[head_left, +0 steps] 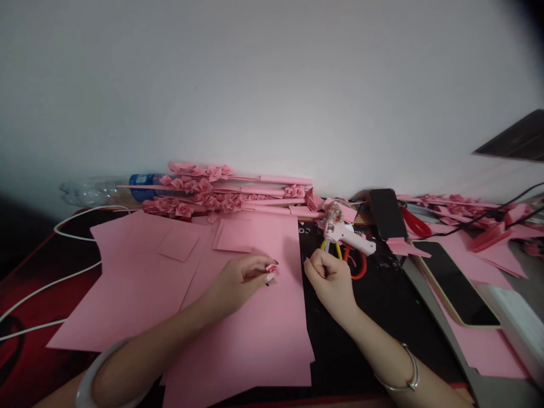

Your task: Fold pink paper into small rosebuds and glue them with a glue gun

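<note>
My left hand (244, 280) pinches a small folded pink paper flower (272, 269) between thumb and fingertips, above the stacked pink sheets (242, 334). To its right, my right hand (330, 280) is closed in a fist over the black mat. What those fingers hold, if anything, is hidden. Just beyond the fist lies a pale pink glue gun (351, 237), with a thin greyish rod pointing from it toward my knuckles. Red-and-yellow handles, apparently of scissors or pliers (358, 266), lie partly hidden beside my right hand.
Finished paper flowers on stems (221, 192) are piled along the wall, beside a clear plastic bottle (97, 192). Two phones, one dark (386, 214) and one pale-edged (457, 283), lie at right near a white box (514, 320). A white cable (63, 226) loops at left.
</note>
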A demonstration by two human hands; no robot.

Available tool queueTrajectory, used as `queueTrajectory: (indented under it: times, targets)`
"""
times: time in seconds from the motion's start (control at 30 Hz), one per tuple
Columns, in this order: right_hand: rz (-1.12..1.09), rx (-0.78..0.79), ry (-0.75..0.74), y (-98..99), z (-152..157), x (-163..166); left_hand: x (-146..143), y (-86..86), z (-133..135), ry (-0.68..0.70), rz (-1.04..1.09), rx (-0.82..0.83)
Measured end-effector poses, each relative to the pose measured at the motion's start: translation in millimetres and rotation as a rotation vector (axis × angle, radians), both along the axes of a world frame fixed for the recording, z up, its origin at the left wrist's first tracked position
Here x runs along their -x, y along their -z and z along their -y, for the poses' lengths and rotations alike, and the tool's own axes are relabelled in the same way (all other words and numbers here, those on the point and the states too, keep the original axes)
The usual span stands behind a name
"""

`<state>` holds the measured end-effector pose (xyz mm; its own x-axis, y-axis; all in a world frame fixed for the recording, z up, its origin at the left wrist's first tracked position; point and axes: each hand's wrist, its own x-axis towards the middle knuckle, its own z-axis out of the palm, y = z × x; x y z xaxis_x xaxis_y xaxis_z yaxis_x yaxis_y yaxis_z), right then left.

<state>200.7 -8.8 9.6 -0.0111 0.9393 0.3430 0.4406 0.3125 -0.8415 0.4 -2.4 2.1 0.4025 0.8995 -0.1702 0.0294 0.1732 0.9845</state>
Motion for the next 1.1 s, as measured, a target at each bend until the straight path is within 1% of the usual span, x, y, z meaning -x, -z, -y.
queueTrajectory:
  times: [0.1,0.2,0.3,0.43,0.5,0.57,0.63,0.67,0.7,0.8,0.9,1.0,1.1]
  targets:
    - [-0.086,-0.019,-0.014,0.8,-2,0,0,1.1,0,-0.002,-0.004,-0.001]
    - [-0.208,0.034,-0.028,-0.8,-2,0,1,0.9,-1,0.006,-0.004,0.006]
    - [-0.412,0.132,-0.064,-2.2,-3,1,1,0.4,-1,0.005,-0.007,0.016]
    - [-0.733,0.314,-0.146,-4.2,-4,4,1,0.1,-1,0.005,-0.019,0.005]
    - [-0.835,0.380,-0.163,-5.7,-4,6,0,-0.4,-1,0.008,-0.028,0.010]
    - [-0.871,0.424,-0.172,-6.4,-4,6,0,-1.1,-1,0.007,-0.031,0.017]
    - [-0.824,0.459,-0.177,-5.3,-4,5,0,-2.1,0,0.006,-0.026,0.018]
    - [-0.760,0.463,-0.177,-4.3,-4,4,0,-2.6,0,0.009,-0.023,0.017]
    - [-0.669,0.450,-0.176,-3.2,-4,4,1,-3.0,0,0.013,-0.021,0.017]
    - [-0.283,0.318,-0.169,-1.8,-3,2,1,-3.5,0,0.017,-0.019,0.009]
    - [0.040,0.238,-0.226,-4.5,0,2,1,-2.4,0,0.019,-0.009,0.006]
    - [0.213,0.239,-0.284,-8.1,2,4,1,-1.2,-1,0.030,0.001,0.000]
    - [0.296,0.231,-0.325,-9.5,2,5,1,-1.4,-1,0.036,0.004,-0.029]
